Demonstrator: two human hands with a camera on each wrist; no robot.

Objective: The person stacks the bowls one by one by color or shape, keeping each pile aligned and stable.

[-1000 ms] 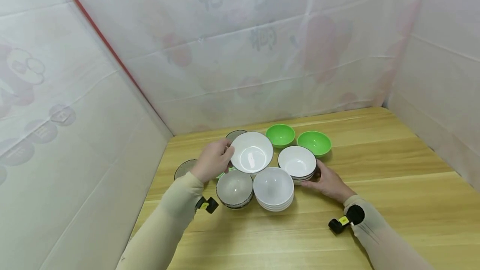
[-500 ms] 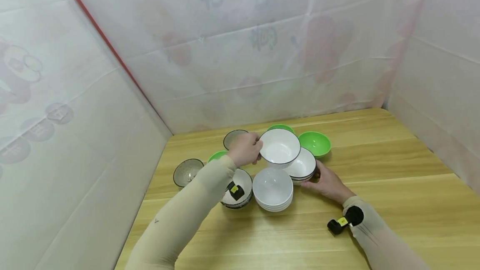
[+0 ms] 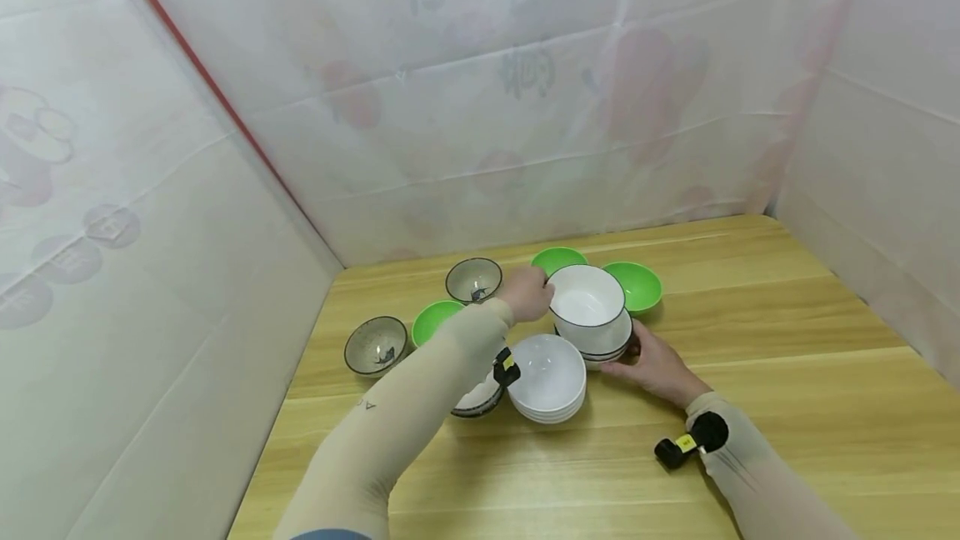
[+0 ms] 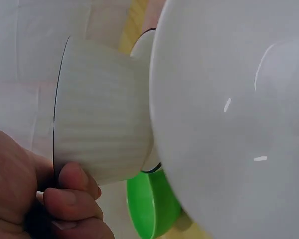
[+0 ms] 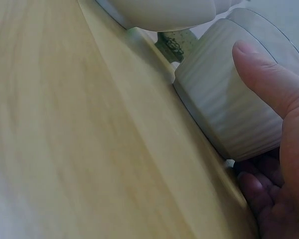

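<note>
Head view, and the dark-rimmed white bowl (image 3: 587, 298), round with no long axis, sits at three o'clock from the nearer left hand (image 3: 527, 294), which pinches its rim; just below, at five o'clock, contact unclear, the matching stack (image 3: 611, 340), gripped by the right hand (image 3: 656, 363)! Around them: three green bowls (image 3: 636, 286), two loose grey bowls (image 3: 474, 277), one plain white stack (image 3: 547, 373), one half-hidden pile (image 3: 478, 401).

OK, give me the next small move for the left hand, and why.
Probably lower the dark-rimmed white bowl into the matching stack: the left hand holds it by the rim above that stack, which the right hand grips.
</note>
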